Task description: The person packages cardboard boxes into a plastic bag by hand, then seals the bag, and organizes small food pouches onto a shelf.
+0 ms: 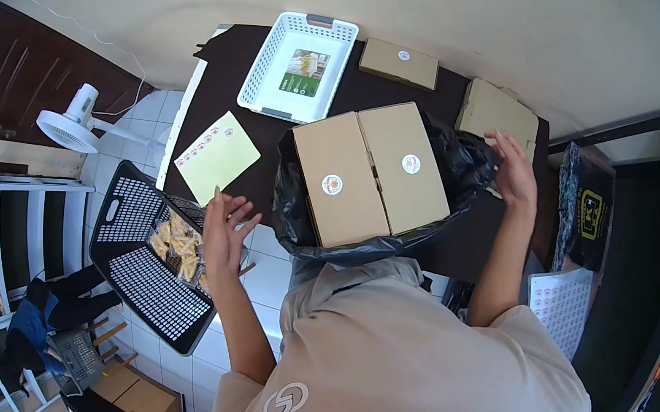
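Note:
Two brown cardboard boxes (336, 158) sit side by side within a black plastic bag (290, 203), each with a round sticker on top. The bag's sides bunch up around them. My left hand (224, 228) is raised to the left of the bag, fingers apart and nothing in it, overlapping the edge of a black basket (146, 289) in this view. Inside that basket lie several clear packs of pale yellow snacks (179, 244). On the other side, my right hand (515, 170) is held up beside the bag's right edge, its fingers stretched out and holding nothing.
On the dark table (238, 45) are a white perforated tray (256, 80), a yellowish sticker sheet (218, 161), a narrow cardboard box (398, 63) and more cardboard (496, 117) at right. A white fan (69, 130) stands left. A person (40, 322) is at lower left.

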A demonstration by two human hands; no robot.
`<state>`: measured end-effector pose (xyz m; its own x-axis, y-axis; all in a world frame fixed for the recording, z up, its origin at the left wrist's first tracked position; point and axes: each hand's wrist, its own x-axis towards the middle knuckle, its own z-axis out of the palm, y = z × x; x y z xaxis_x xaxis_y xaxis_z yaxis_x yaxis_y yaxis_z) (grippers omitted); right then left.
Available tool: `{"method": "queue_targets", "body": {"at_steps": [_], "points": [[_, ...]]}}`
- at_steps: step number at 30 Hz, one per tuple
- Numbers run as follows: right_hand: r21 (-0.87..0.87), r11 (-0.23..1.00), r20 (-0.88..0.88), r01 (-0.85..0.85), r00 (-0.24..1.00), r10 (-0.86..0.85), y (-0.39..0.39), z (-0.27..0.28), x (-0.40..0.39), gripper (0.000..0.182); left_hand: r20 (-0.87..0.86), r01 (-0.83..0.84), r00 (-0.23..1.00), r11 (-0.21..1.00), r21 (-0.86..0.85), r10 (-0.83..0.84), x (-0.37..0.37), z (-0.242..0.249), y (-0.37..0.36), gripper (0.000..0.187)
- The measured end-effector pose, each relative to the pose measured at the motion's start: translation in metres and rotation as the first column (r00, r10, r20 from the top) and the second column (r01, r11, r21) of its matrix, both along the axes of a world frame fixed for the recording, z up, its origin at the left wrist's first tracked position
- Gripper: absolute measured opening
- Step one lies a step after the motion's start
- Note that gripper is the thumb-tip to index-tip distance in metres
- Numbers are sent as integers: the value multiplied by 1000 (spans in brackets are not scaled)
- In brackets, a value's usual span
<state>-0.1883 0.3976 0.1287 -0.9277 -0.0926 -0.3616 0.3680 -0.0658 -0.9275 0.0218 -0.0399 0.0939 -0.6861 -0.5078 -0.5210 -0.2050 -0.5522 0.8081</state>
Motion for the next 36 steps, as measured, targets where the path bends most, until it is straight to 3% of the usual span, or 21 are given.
{"method": "queue_targets", "body": {"at_steps": [1,4,6,7,8,9,10,13,14,15,17,19,21,22,23,25,29,31,33,34,36], "points": [[-4,1000,-6,-3,1000,3,-11,-3,-8,27,-6,-3,1000,1000,-4,3,-10,-1,2,38],[82,996,101,27,994,-35,-35,-20,-32,35,65,259,961,959,117,-267,-36,-16,5,69],[347,929,19,-127,992,128,-35,-61,-55,48,126,345,931,938,-9,-342,-53,-52,7,67],[347,929,15,-131,991,134,-42,-60,-59,48,202,436,891,891,-127,-407,-63,-54,12,65],[333,900,100,-281,960,262,-49,-60,-60,53,67,449,892,893,0,-448,-69,-52,15,49],[306,853,182,-423,906,383,-54,-60,-61,59,64,447,893,894,-2,-446,-73,-53,13,49],[307,853,177,-423,906,386,-56,-59,-66,59,55,474,877,877,75,-478,-76,-55,10,43],[259,761,112,-595,801,588,-56,-64,-82,34,7,482,870,853,201,-493,-89,-59,-2,36],[199,824,114,-530,848,518,-55,-75,-91,20,24,465,880,872,156,-474,-94,-57,-4,29],[200,826,110,-528,849,516,-55,-85,-101,20,41,445,891,889,111,-452,-99,-54,-6,22],[469,706,155,-531,836,526,-55,-102,-120,16,64,468,881,883,11,-468,-111,-46,-12,20],[550,654,103,-520,819,564,-56,-104,-127,14,112,503,864,843,-189,-490,-123,-32,-18,17],[310,907,-307,-284,873,379,-58,-80,-126,13,98,415,903,790,-451,-418,-127,3,-20,16],[187,963,-253,-195,938,239,-63,-36,-110,16,-42,369,890,772,-518,-454,-125,21,-21,14],[187,962,-251,-196,938,240,-63,-13,-102,16,-172,317,855,755,-574,-489,-121,40,-19,13],[-280,953,-334,-116,943,16,-61,15,-89,25,-175,318,843,734,-600,-508,-108,68,-6,14],[-285,943,-346,-174,936,68,-49,41,-55,39,-223,236,873,775,-586,-435,-87,74,13,23],[-341,906,-262,-250,951,164,-40,49,-35,48,-172,275,884,781,-561,-435,-71,61,8,33],[-335,907,-245,-254,953,176,-32,51,-20,53,11,278,950,834,-476,-311,-55,58,11,44],[-276,934,-207,-228,963,174,-30,50,-13,54,12,277,951,835,-475,-309,-49,58,12,44],[-78,974,-157,-213,967,199,-24,39,-6,53,164,463,886,807,-366,-434,-39,56,13,40]]}}
